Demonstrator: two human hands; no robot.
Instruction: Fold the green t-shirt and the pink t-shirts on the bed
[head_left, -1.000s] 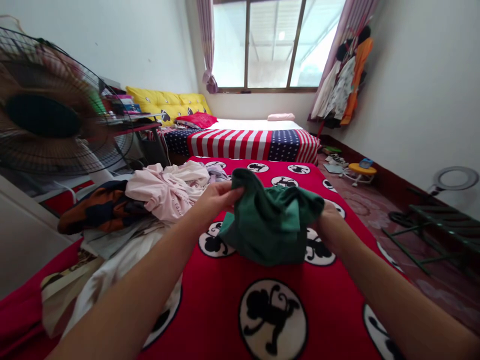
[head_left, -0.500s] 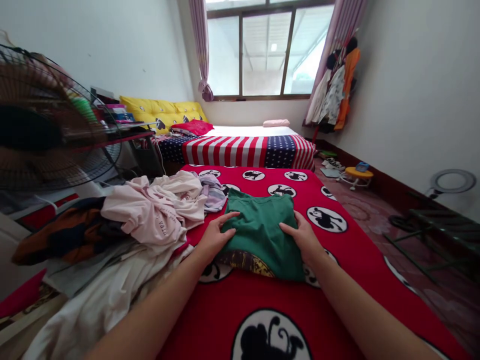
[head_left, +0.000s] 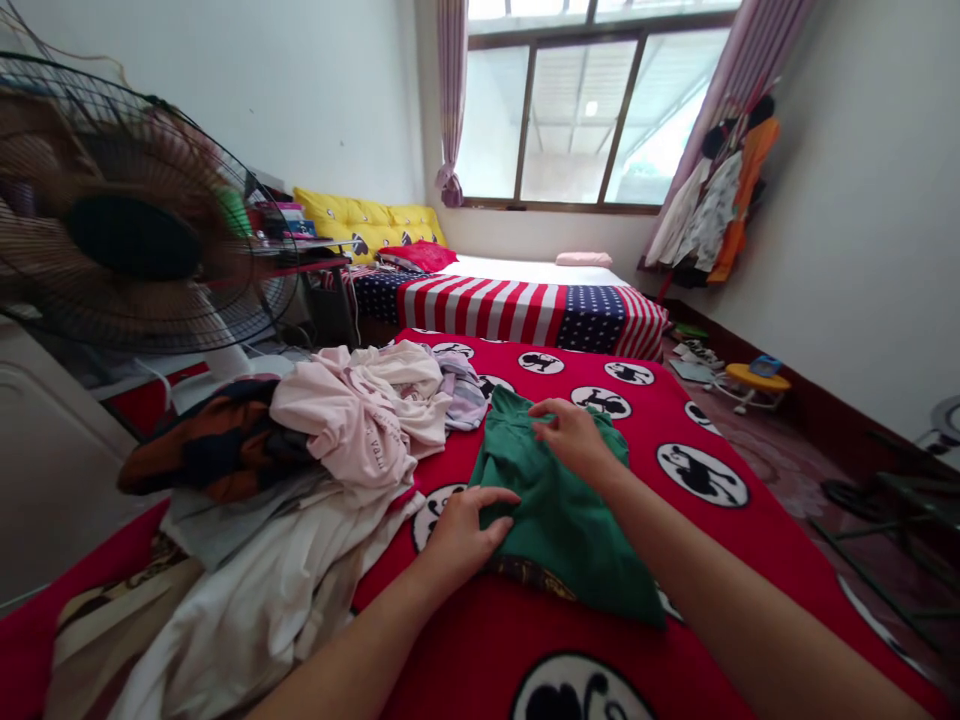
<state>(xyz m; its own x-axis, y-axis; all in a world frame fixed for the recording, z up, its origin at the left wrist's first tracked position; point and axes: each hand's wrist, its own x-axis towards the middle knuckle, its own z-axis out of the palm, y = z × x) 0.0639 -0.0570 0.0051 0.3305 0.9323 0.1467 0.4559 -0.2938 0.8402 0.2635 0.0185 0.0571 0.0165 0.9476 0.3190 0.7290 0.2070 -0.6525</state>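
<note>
Dark lettering [head_left: 375, 458] on the pink shirt [head_left: 337, 405] is too creased for me to read surely. My left hand [head_left: 466, 532], thumb and fingers parted, lies at the left edge of the green shirt [head_left: 574, 535] on the red blanket [head_left: 442, 645]. My right hand [head_left: 574, 438] arches over the shirt's far part; whether its grip is closed I cannot tell.

The garment [head_left: 577, 535] is plain green, with a strip of dark brown and yellow print showing along its near left edge. It lies folded into a rough, flattish bundle on the red cover [head_left: 442, 660], set askew, one near corner reaching out to the right. Soft creases cross its upper face; the far edge is rumpled, its left corner poking up. Its middle is partly hidden from view
</note>
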